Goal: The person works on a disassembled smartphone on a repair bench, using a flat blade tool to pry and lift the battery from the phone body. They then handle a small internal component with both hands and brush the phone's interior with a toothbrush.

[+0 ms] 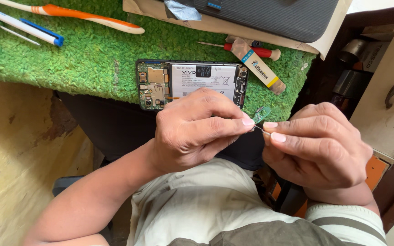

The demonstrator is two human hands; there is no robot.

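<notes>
You are pinching the small green circuit board [261, 114] by its edges, left hand [192, 132] fingertips closed on it, right hand [318, 150] gripping a thin pin [261, 130]; light, fragile

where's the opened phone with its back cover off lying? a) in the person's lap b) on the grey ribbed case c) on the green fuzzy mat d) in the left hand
c: the opened black phone with bare circuit board and white battery lies flat on the green fuzzy mat, beyond both hands.
</notes>
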